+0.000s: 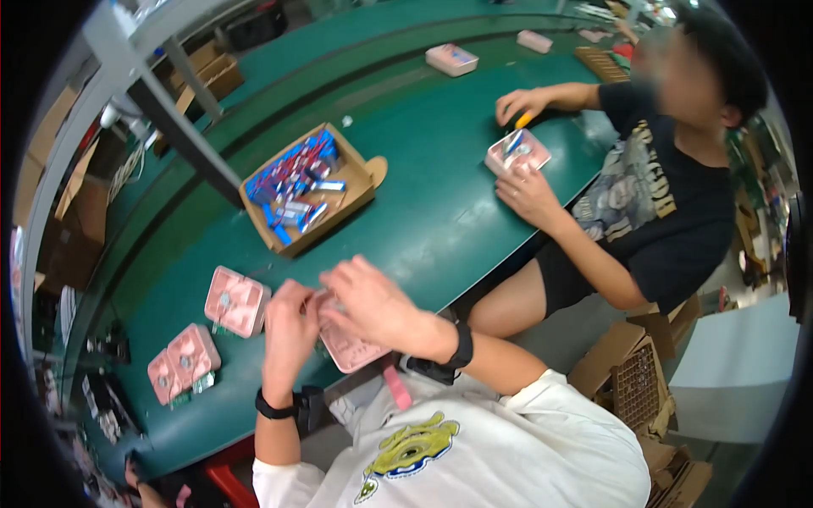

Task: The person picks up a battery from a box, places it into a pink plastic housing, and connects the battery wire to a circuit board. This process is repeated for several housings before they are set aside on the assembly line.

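A pink plastic casing [351,349] lies tilted at the table's near edge, right in front of me. My left hand [288,326] is closed at its upper left corner, fingertips pinched together; what sits between them is too small to make out. Over the casing's upper part reaches my right hand [373,309], its fingers curled onto the shell and hiding that end. Left of my left hand lies an open pink casing [237,300] with a small round metallic part inside. Further left, two more pink casings [185,362] lie side by side with green circuit boards at their edges.
Beyond my hands stands a cardboard box [360,201] of blue battery-like packs with red wires. At the right, a co-worker handles another pink casing [529,154] with a yellow-handled tool [524,120]. Finished-looking pink cases [451,60] lie far back. A metal post [182,127] rises at left.
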Motion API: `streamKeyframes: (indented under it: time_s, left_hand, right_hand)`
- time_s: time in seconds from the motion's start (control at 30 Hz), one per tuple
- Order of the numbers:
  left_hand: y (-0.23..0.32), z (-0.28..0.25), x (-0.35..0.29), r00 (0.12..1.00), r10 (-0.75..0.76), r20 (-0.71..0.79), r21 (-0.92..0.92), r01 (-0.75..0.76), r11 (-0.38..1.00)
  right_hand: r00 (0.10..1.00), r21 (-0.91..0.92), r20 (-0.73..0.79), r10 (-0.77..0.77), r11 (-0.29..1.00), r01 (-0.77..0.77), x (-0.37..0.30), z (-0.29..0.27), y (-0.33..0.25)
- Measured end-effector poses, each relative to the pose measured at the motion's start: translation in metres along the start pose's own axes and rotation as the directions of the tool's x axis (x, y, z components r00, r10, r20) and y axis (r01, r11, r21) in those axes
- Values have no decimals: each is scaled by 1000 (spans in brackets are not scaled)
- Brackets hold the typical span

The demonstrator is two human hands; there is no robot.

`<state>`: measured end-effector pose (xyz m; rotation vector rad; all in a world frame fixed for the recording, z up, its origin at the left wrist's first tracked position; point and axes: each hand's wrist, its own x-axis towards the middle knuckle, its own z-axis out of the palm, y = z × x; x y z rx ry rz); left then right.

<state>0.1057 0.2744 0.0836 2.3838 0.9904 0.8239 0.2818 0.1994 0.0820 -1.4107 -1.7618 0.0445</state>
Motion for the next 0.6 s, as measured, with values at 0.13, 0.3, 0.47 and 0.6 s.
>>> streamKeyframes:
  time_s: [0.13,0.3,0.47,0.6]
  left_hand:
    - [11,20,6,993,-71,99,-36,75,997]
    - [2,27,10,986,-104,131,-15,107,994]
    - [-18,40,8,975,-219,23,-223,219,950]
    - [-34,33,-20,881,-467,74,-494,439,751]
  right_hand:
    - [971,87,203,126,985,-146,-17,5,16]
    - [967,387,190,172,892,-234,-8,-7,14]
    - [825,610,410,389,556,-565,-2,-21,21]
    - [795,693,492,355,393,-604,4,-23,37]
